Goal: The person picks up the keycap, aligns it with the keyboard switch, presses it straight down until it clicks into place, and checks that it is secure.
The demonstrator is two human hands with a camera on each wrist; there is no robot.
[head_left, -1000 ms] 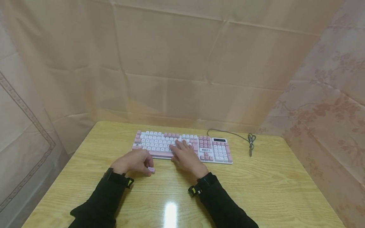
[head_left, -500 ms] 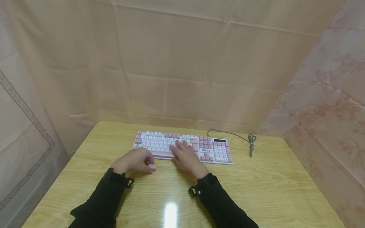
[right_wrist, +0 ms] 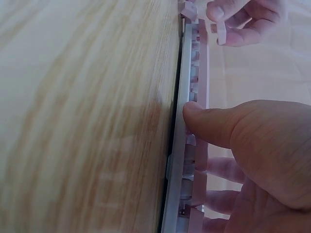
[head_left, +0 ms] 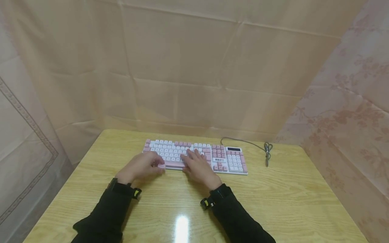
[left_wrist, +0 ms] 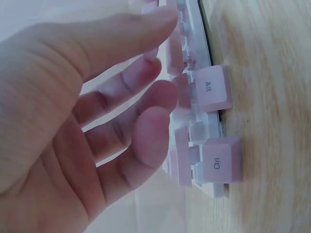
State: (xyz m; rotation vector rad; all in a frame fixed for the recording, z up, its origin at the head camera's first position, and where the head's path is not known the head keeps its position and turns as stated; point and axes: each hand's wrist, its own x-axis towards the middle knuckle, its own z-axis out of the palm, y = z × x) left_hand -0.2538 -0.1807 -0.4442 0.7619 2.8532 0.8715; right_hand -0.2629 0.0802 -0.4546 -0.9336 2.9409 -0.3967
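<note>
A pink and white keyboard point(head_left: 174, 164) lies on the table. At its front left, my left hand point(head_left: 140, 166) pinches a small pink keycap point(right_wrist: 221, 33) between thumb and fingers, just over the keyboard's edge. The thumb hides most of that cap in the left wrist view. There, an Alt keycap point(left_wrist: 214, 88) and a Ctrl keycap point(left_wrist: 222, 161) stick out at the front edge; whether they are seated or loose I cannot tell. My right hand point(head_left: 199, 168) rests on the keys right of the space bar's middle, fingers extended, its thumb point(right_wrist: 197, 116) touching the front edge.
A grey cable point(head_left: 243, 140) leaves the keyboard's back and ends in a tied bundle point(head_left: 267, 153) to its right. The wooden table point(head_left: 288, 195) reaches to a beige cloth point(head_left: 182, 67) behind. Patterned cloths hang at both sides.
The left hand has lifted the keycap from the table in front and moved it forward to the keyboard's front left edge. The right hand stays in place.
</note>
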